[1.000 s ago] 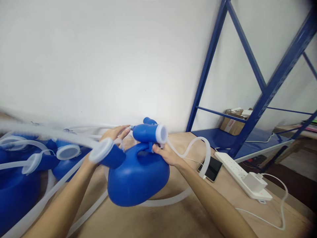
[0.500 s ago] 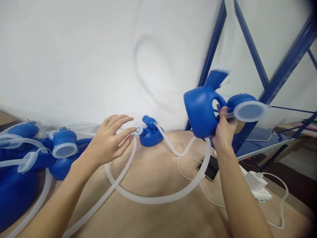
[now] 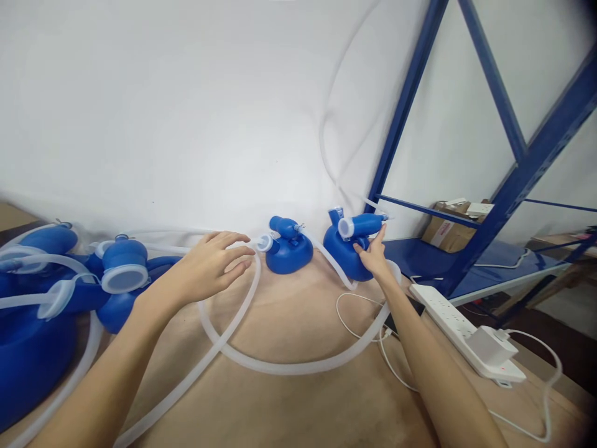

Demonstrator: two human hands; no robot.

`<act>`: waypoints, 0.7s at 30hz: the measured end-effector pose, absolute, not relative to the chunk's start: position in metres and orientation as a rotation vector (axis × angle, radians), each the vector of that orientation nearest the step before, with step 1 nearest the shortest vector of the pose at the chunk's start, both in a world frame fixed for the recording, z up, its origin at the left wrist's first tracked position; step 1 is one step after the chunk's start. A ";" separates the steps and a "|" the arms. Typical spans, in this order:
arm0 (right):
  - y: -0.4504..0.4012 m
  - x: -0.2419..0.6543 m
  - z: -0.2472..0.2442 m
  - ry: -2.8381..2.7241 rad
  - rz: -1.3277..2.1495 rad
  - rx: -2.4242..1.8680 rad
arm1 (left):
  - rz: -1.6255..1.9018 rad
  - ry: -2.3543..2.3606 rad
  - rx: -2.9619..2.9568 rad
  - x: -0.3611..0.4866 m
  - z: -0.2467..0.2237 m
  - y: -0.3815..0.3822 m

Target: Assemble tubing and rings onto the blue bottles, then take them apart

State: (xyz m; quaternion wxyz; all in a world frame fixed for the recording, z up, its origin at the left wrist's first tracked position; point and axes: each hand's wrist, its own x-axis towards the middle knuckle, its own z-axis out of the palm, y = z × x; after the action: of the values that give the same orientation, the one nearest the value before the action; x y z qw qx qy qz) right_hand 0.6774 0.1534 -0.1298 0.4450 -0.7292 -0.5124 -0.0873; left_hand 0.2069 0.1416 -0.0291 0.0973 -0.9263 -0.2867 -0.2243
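My left hand (image 3: pixel 217 264) hovers over the table with its fingers stretched out, holding nothing. Its fingertips are near the white cap of a blue urinal bottle (image 3: pixel 290 256) by the wall. My right hand (image 3: pixel 374 254) is at a second blue urinal bottle (image 3: pixel 344 252), thumb and index finger against its handle side; the other fingers are hidden. This bottle sits upright near the rack, with a blue funnel piece (image 3: pixel 367 224) with a white rim lying across its top. A translucent hose (image 3: pixel 298 367) curves over the table between the hands.
More blue urinal bottles (image 3: pixel 32 354) and hoses crowd the left side. On the right are a white power strip (image 3: pixel 448 320) with a plugged-in charger, a white cable (image 3: pixel 401 379) and a phone (image 3: pixel 410 314) partly behind my forearm. A blue metal rack (image 3: pixel 536 155) stands beyond.
My right hand has brought its bottle down and left from mid-air onto the table beside the other bottle. The hose above swung right. My left hand has hardly moved.
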 end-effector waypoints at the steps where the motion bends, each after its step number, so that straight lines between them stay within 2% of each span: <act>1: 0.157 0.676 -0.138 -1.309 -0.196 -1.767 | -0.629 -0.879 -2.768 0.207 -0.030 0.143; 10: 0.170 0.648 -0.166 -1.526 -0.205 -1.766 | -0.456 -1.006 -2.876 0.202 -0.029 0.145; 21: 0.163 0.670 -0.188 -1.348 -0.105 -1.979 | -0.440 -1.128 -2.971 0.197 -0.027 0.143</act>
State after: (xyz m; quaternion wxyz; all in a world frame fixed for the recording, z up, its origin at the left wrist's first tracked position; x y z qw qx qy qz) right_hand 0.6704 0.1630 -0.1884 0.3638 -0.7690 -0.5240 -0.0410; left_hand 0.1973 0.1429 -0.0274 -0.0333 -0.9256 -0.3513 -0.1370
